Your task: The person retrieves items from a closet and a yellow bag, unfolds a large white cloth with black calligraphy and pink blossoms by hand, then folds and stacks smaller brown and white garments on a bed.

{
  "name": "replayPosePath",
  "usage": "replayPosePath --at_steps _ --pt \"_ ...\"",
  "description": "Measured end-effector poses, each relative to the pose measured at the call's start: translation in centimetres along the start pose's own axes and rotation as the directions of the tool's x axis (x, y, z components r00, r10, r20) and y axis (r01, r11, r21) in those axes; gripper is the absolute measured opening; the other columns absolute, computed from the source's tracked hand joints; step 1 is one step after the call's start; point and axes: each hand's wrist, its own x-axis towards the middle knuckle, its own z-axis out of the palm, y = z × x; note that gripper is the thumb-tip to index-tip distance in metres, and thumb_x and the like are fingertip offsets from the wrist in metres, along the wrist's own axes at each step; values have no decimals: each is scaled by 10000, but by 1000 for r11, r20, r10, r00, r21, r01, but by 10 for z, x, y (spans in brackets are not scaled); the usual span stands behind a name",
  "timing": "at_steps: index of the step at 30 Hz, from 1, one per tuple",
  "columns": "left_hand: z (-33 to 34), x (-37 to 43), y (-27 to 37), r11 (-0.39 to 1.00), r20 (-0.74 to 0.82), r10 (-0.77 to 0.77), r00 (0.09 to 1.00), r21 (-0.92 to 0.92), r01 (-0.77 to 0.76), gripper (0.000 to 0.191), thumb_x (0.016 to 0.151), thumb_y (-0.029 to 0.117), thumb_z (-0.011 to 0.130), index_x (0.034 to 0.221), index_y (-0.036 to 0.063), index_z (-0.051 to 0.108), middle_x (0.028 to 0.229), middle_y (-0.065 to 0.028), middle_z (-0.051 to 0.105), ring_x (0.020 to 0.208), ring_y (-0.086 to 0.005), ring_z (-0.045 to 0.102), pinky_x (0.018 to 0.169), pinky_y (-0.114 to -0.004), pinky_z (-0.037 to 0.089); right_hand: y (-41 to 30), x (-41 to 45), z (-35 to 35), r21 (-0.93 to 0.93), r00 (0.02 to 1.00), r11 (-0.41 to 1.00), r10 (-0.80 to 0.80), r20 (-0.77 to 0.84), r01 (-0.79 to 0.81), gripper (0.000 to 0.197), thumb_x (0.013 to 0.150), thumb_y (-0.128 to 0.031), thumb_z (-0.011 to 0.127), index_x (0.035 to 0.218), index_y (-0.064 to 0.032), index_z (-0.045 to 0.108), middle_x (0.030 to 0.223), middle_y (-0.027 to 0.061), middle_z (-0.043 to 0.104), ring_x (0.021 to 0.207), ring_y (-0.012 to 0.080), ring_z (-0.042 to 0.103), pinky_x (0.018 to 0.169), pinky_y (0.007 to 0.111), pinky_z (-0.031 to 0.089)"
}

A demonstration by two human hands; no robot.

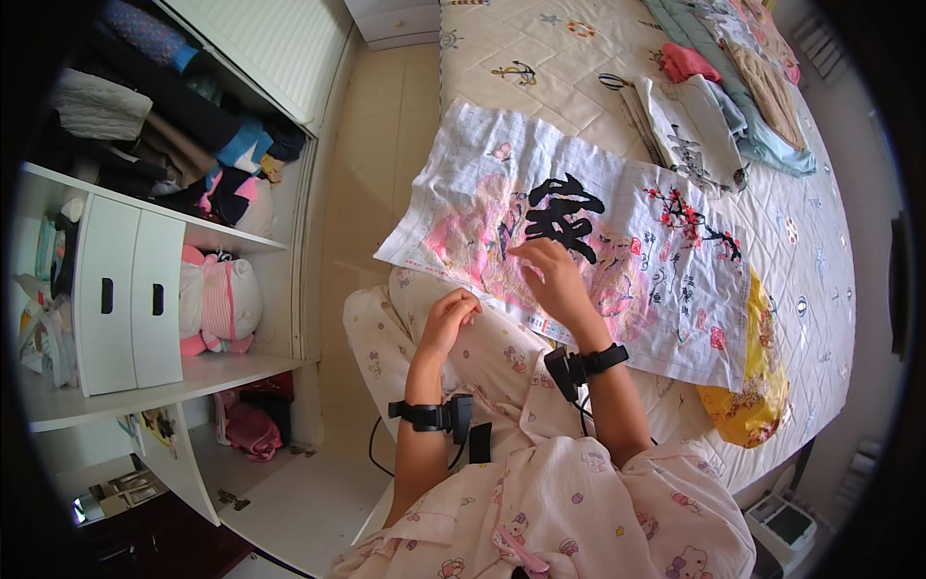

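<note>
A white cross-stitch cloth with a large black character, pink flowers and red blossom lies spread and wrinkled over the bed's edge and beside my knees. My right hand rests on or just over the cloth, below the black character, with fingers curved and apart. My left hand is at the cloth's lower edge, above my patterned trousers, its thumb and fingertips drawn together. Whether something thin is between them cannot be made out. Both wrists wear black straps with small devices.
A yellow plastic bag lies partly beneath the cloth's right end. Folded clothes and another stitched cloth lie on the quilted bed cover. On the left stands an open white wardrobe with clothes and a plush toy. Cables hang by my forearms.
</note>
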Motion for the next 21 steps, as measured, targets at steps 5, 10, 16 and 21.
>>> replayPosePath --at_steps 5,10,16,21 --pt "1 1 3 994 27 -19 999 111 16 197 861 163 483 747 48 595 604 56 404 587 -44 366 567 -200 295 2 -3 30 249 960 966 -128 248 65 158 735 -14 585 876 -51 645 862 90 629 848 276 572 748 371 459" --pt "1 2 0 993 58 1 998 122 -8 187 866 163 485 750 49 577 662 53 472 602 -35 376 575 -202 311 -2 -4 25 106 920 982 -186 345 159 116 720 -145 646 822 -92 663 812 34 620 840 236 552 776 357 427" --pt "-8 7 -4 995 61 -26 998 100 20 162 838 152 498 714 65 557 643 43 469 599 -45 397 564 -199 313 -9 -1 8 -49 864 947 -269 426 319 87 741 -205 615 780 -157 676 751 -19 602 825 184 545 820 352 382" --pt "-15 8 -10 1000 63 -1 998 2 0 153 832 150 496 713 68 546 649 43 474 590 -45 390 558 -197 310 -5 -3 -8 -8 845 940 -304 441 342 97 753 -206 596 788 -165 677 718 -32 594 821 172 557 876 376 376"
